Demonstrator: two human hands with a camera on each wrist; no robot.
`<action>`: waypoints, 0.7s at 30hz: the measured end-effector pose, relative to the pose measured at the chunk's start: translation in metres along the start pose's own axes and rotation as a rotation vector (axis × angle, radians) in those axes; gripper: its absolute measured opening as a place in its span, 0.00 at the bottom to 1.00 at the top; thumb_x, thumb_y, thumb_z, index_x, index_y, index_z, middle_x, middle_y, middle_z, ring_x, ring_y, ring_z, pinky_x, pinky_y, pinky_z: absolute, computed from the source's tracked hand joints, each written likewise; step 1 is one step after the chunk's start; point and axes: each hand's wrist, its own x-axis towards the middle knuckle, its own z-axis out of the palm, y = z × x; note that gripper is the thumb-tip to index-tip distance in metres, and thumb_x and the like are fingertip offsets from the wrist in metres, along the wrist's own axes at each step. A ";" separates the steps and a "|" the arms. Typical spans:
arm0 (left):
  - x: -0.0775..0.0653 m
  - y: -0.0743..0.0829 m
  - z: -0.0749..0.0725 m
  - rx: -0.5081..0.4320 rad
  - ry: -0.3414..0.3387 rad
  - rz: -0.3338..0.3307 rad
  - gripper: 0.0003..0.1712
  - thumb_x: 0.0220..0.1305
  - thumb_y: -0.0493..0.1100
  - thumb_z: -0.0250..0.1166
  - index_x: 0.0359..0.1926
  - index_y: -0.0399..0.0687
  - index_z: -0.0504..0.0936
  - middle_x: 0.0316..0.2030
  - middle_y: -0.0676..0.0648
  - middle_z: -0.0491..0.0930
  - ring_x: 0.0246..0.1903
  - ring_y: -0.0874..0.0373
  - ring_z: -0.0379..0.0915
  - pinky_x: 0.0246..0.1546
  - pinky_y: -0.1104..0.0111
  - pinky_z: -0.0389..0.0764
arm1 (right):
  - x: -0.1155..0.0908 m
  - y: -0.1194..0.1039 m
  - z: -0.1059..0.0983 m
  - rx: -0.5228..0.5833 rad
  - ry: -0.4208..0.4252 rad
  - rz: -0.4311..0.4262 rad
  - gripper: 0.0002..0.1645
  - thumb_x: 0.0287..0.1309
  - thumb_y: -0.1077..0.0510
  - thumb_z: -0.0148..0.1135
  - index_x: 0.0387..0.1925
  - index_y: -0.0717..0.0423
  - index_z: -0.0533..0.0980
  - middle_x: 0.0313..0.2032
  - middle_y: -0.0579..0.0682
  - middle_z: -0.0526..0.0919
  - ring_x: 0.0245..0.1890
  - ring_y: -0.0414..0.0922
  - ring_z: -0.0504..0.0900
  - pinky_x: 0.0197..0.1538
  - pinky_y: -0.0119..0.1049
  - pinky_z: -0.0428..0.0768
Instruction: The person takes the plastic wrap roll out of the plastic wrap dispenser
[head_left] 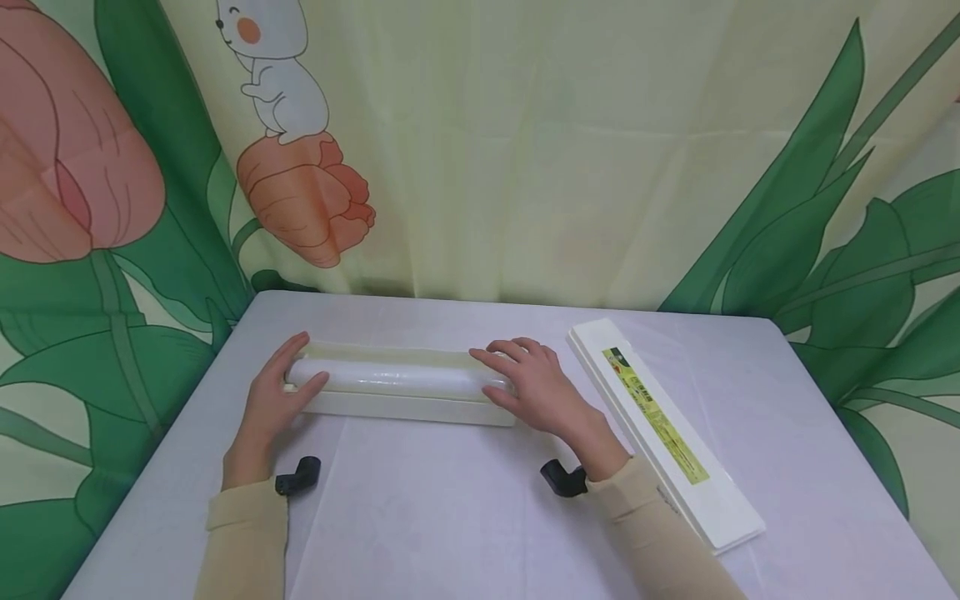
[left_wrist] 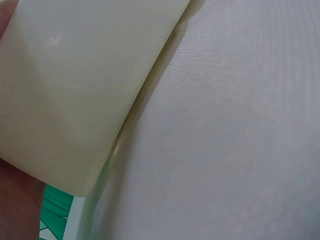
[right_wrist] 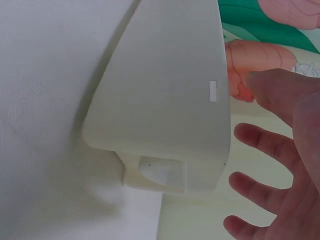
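Note:
A long white wrap dispenser box (head_left: 405,408) lies across the table, uncovered, with a shiny roll of plastic wrap (head_left: 397,377) inside. At its left end is my left hand (head_left: 273,396), fingers fairly straight along the far side and the thumb over the end of the roll. My right hand (head_left: 536,383) hovers over the right end, fingers spread. The right wrist view shows its fingers (right_wrist: 265,145) apart from the box's plain front wall. In the left wrist view the box front (left_wrist: 90,85) hides most of the left hand.
To the right, a long white lid (head_left: 600,342) with a yellow-green label (head_left: 656,417) lies slanted on the white tablecloth (head_left: 420,517). A printed curtain (head_left: 525,167) hangs behind the table's far edge. Black wrist cameras sit by both sleeves.

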 end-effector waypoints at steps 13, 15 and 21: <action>0.000 0.000 0.000 0.003 -0.001 -0.008 0.42 0.64 0.47 0.70 0.74 0.39 0.64 0.74 0.36 0.59 0.74 0.37 0.49 0.70 0.37 0.52 | 0.008 -0.004 0.006 -0.006 -0.079 -0.009 0.27 0.68 0.56 0.64 0.67 0.45 0.76 0.60 0.50 0.80 0.66 0.62 0.68 0.63 0.66 0.65; 0.000 0.000 0.000 -0.001 0.000 -0.004 0.42 0.63 0.46 0.70 0.74 0.38 0.64 0.74 0.36 0.59 0.74 0.37 0.50 0.70 0.37 0.52 | 0.009 -0.004 0.006 -0.022 -0.098 -0.007 0.26 0.67 0.56 0.64 0.66 0.44 0.77 0.60 0.49 0.81 0.66 0.62 0.67 0.63 0.67 0.64; -0.001 -0.001 -0.001 -0.005 -0.003 -0.005 0.42 0.64 0.46 0.71 0.74 0.40 0.64 0.75 0.37 0.59 0.74 0.38 0.49 0.71 0.38 0.51 | 0.012 -0.005 0.009 -0.046 -0.125 -0.016 0.24 0.66 0.56 0.66 0.63 0.44 0.79 0.59 0.47 0.81 0.67 0.63 0.67 0.63 0.69 0.62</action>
